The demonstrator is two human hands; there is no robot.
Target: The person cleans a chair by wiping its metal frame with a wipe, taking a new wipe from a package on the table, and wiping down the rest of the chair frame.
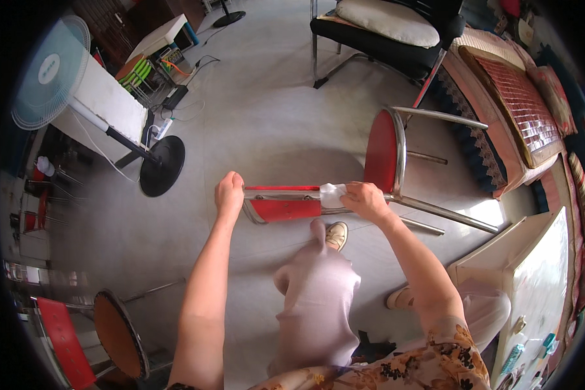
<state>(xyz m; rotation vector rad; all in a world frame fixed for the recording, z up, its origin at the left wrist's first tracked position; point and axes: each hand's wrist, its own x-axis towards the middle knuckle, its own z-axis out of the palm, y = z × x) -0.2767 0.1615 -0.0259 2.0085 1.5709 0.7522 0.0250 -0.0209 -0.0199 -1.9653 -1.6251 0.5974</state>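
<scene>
A chair with a round red seat [381, 152] and a chromed tube frame lies tipped on its side before me, legs pointing right. Its red backrest [286, 210] faces left, edged by a metal tube [278, 195]. My left hand [229, 195] is closed around the left end of the frame, at the top of the backrest. In my right hand [367, 199] is a white cloth or tissue [331, 196], pressed onto the tube between backrest and seat. The fingers of that hand partly cover the cloth and the tube beneath.
A standing fan [162, 165] is at left, with cables and a white power strip [163, 128] behind it. Another red-backed chair [64, 336] lies lower left. A black chair [370, 48] with a cushion stands ahead. At right are a bed [487, 107] and a white table [531, 273].
</scene>
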